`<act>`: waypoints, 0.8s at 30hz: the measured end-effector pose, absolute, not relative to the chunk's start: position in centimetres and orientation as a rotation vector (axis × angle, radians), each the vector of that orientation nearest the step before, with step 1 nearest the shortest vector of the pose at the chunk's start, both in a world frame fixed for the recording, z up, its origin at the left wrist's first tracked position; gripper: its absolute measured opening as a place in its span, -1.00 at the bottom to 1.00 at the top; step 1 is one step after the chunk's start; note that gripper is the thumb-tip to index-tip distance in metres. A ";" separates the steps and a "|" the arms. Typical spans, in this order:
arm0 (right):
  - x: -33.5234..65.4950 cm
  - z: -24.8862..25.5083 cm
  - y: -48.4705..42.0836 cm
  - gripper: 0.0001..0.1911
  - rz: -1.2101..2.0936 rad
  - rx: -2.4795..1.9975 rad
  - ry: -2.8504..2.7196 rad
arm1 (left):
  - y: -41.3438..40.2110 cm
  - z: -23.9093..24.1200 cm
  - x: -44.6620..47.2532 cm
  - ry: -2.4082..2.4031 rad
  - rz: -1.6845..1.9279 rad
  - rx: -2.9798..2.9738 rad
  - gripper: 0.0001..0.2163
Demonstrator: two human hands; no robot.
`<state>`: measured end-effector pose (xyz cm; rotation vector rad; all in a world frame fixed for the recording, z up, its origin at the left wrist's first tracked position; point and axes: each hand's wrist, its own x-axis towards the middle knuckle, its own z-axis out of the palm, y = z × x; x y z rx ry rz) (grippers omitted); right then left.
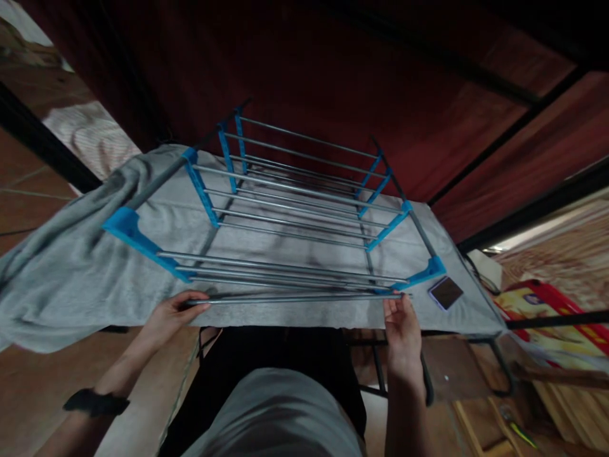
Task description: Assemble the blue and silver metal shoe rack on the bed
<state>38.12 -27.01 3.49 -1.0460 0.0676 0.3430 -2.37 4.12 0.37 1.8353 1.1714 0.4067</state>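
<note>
A thin grey metal tube [295, 298] runs level between my two hands, close to the front edge of the bench. My left hand [178, 309] pinches its left end between thumb and fingers. At the opposite end, my right hand [399, 317] has its fingertips closed on the tube, palm turned up. Just beyond it lies a rack [285, 219] on its side, made of grey tubes joined by bright blue plastic brackets. The rack's nearest left bracket [143, 244] and nearest right bracket [421, 274] are joined by several crossbars.
A grey blanket [71, 279] covers the bench under the rack. A dark-screened phone [446, 292] lies right of the rack. Dark red cloth [295, 70] hangs behind. To the right are a red and yellow package [552, 324] and wooden pieces [480, 425].
</note>
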 end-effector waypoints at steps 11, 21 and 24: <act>37.0 7.4 -25.7 -0.79 0.365 -0.971 -0.041 | 4.0 0.3 -2.9 1.268 0.455 1.683 -0.49; 36.8 8.7 -24.7 -0.78 0.359 -0.894 -0.065 | 3.7 0.4 -2.1 1.349 0.626 1.226 -0.57; 37.1 8.8 -24.5 -0.79 0.346 -0.879 -0.069 | 3.5 -0.1 -2.2 1.310 0.588 1.158 -0.65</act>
